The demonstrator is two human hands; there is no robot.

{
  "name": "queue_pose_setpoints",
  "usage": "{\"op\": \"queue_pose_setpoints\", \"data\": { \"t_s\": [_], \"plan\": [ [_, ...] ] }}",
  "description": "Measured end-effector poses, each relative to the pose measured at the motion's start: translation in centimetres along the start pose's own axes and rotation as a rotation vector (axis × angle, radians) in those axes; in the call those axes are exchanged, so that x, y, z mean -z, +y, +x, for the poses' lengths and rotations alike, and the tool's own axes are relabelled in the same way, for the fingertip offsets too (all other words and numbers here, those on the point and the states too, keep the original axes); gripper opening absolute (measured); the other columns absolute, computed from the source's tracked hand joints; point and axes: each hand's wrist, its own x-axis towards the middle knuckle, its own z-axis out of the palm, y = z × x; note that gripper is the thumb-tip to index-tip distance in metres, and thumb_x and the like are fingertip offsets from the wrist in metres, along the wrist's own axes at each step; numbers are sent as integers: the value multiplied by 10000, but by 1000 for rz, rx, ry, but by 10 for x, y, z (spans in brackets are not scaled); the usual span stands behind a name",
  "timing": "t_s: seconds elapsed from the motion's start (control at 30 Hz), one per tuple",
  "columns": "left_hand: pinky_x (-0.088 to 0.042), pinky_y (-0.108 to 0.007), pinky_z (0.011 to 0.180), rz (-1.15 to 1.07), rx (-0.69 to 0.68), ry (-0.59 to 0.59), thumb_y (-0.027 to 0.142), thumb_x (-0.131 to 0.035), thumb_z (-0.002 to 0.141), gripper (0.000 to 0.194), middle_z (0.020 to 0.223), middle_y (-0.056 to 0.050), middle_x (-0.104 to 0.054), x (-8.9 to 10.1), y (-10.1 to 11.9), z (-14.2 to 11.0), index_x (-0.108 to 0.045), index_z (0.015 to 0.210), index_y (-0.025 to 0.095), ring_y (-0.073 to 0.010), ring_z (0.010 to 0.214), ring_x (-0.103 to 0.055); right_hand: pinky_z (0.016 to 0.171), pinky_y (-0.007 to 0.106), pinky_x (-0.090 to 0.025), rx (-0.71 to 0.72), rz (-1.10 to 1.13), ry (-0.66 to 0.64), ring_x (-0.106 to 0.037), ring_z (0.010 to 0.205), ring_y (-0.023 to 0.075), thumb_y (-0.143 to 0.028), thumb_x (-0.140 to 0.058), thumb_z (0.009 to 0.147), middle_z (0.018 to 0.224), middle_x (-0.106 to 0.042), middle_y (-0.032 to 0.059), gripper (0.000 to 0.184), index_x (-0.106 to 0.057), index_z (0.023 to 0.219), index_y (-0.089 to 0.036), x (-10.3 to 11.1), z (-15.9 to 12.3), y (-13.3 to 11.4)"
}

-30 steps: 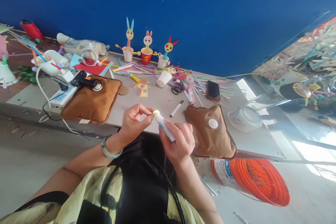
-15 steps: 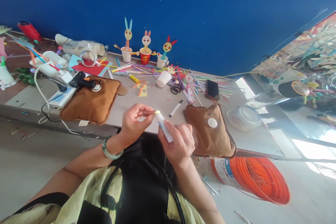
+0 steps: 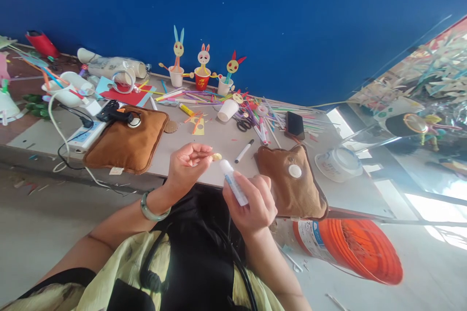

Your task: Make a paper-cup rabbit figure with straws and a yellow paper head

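My left hand [image 3: 189,163] pinches a small pale yellow paper disc [image 3: 217,157] between thumb and fingertips, above the table's near edge. Wrapped round a white glue bottle [image 3: 235,184] is my right hand [image 3: 253,201], closed. The bottle tilts up toward the disc, its tip a small gap away from it. Beyond the hands lie a marker [image 3: 244,151] and a yellow paper scrap with a round hole [image 3: 199,127]. Three paper-cup rabbit figures stand at the back, the middle one in a red cup [image 3: 202,80].
Brown cushion-like warmers lie left [image 3: 127,141] and right [image 3: 292,182], the left one beside a power strip [image 3: 85,135]. Scissors [image 3: 244,125], a tipped white cup [image 3: 228,110], a phone [image 3: 295,125] and many coloured sticks cover the back. An orange bucket [image 3: 365,250] lies below right.
My right hand has drawn the glue bottle down and to the right, away from the yellow disc it was touching. The left hand has barely moved.
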Motion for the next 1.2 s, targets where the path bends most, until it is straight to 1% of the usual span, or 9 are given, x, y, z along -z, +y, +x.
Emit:
{"op": "queue_pose_setpoints", "data": {
  "t_s": [0.17, 0.43, 0.67, 0.8, 0.93, 1.0, 1.1, 1.13, 1.2],
  "plan": [
    [-628, -301, 752, 34, -60, -30, 316, -809, 712, 253, 876, -91, -794, 0, -2, -4, -713, 883, 157, -230, 840, -771, 655, 278, -446, -4, 29, -76, -547, 607, 132, -171, -702, 852, 700, -634, -2, 232, -637, 1072, -204, -4, 2, -2],
    [-640, -302, 802, 157, -201, -28, 282, -772, 763, 184, 897, -69, -799, 3, -7, -7, -743, 907, 170, -212, 825, -773, 657, 279, -431, 13, -7, -95, -530, 582, 123, -177, -710, 854, 675, -621, -17, 202, -631, 1039, -201, -4, 1, 2],
    [-636, -313, 839, 217, -237, -19, 262, -759, 781, 187, 934, -61, -798, 6, -11, -7, -755, 953, 187, -209, 843, -772, 655, 286, -429, 17, -27, -111, -545, 581, 124, -192, -713, 851, 677, -620, -18, 205, -647, 1045, -202, -2, -2, 4],
    [-635, -316, 840, 195, -210, -42, 265, -754, 791, 212, 936, -62, -798, 9, -12, -7, -754, 990, 191, -214, 866, -771, 656, 285, -422, 26, -43, -115, -542, 580, 122, -192, -707, 856, 678, -614, -21, 224, -641, 1070, -209, -4, -2, 5],
    [-641, -322, 799, 144, -164, -39, 271, -770, 774, 238, 897, -70, -798, 10, -11, -6, -748, 993, 181, -229, 855, -773, 660, 282, -427, 31, -78, -116, -537, 579, 124, -185, -693, 862, 676, -618, -17, 192, -639, 1045, -208, -5, -2, 8],
    [-639, -325, 795, 104, -136, -36, 264, -773, 768, 255, 868, -73, -797, 11, -8, -5, -742, 1003, 171, -235, 851, -774, 650, 281, -437, 18, -83, -84, -524, 580, 130, -178, -700, 853, 676, -619, -10, 197, -639, 1038, -204, -3, -2, 8],
    [-633, -312, 785, 71, -82, -29, 260, -771, 768, 281, 859, -82, -797, 9, -4, -3, -734, 1027, 157, -233, 859, -773, 634, 289, -451, 4, -50, 9, -504, 589, 144, -170, -731, 816, 676, -616, -1, 280, -637, 1077, -203, 3, -4, 6],
    [-632, -305, 778, 67, -70, -31, 260, -770, 768, 290, 865, -83, -797, 9, -3, -3, -733, 1036, 155, -230, 861, -773, 634, 294, -453, 6, -37, 23, -503, 592, 148, -175, -733, 812, 678, -617, 1, 305, -636, 1099, -205, 5, -5, 4],
    [-632, -296, 764, 64, -60, -34, 261, -766, 771, 297, 869, -83, -797, 7, -2, -3, -734, 1046, 154, -228, 861, -772, 643, 304, -455, 6, -16, -3, -510, 594, 150, -196, -719, 826, 687, -625, 5, 318, -638, 1133, -208, 6, -6, 1]
  ]
}}
